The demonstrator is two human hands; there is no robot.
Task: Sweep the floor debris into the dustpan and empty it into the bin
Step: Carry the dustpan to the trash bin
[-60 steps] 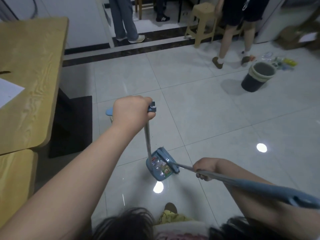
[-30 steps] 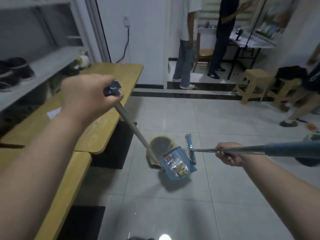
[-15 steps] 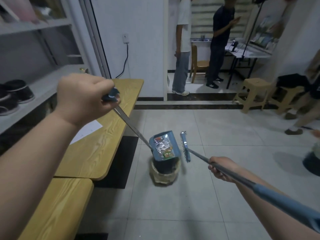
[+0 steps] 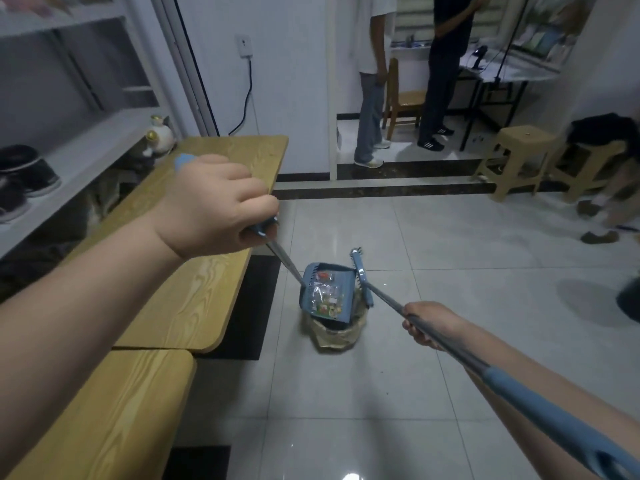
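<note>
Left hand (image 4: 211,206), fingers wrapped on the handle, tips the wrapper-laden dustpan (image 4: 328,292) over the lined bin (image 4: 337,332), right hand (image 4: 427,323) gripping the broom (image 4: 362,277); tilted crooked, wrappers could spill past the rim.

A tiled indoor workroom or office is suggested: wooden tables (image 4: 194,271) are lined along a shelf (image 4: 79,161) with shoes (image 4: 27,174), and plastic stools (image 4: 519,161) are placed near a desk (image 4: 512,74).

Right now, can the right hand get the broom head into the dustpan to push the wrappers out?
Probably yes. The right hand holds the broom, its head right beside the dustpan's open side above the bin, nothing between.
</note>
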